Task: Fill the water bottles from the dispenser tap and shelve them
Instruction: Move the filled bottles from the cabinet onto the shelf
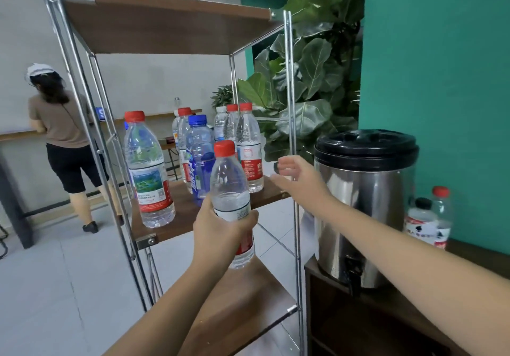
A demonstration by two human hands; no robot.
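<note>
Red-capped and clear, a small plastic water bottle is gripped around its middle by the person's left hand, fingers curled over the label, held upright just off the near edge of the middle shelf of a chrome-framed rack with brown wooden boards. Water shows in its lower half, so my guess is that it has been at the tap and is about to be set down with the others. The right hand reaches out beside it, fingers spread and relaxed, holding nothing, close to the rack's front right post, perhaps to steady the frame or clear a space.

On that shelf stand several more capped bottles: a tall clear one with a green and red label at the near left corner, a blue-tinted one with a blue cap in the middle, and a cluster of red-capped ones toward the far right corner. That leaves the near right corner as the open spot for the bottle in hand.

To the right, on a dark wooden surface, sits the steel dispenser urn with a black lid, its black tap overhanging the front edge so a bottle fits beneath. Two more bottles wait beside it.
</note>
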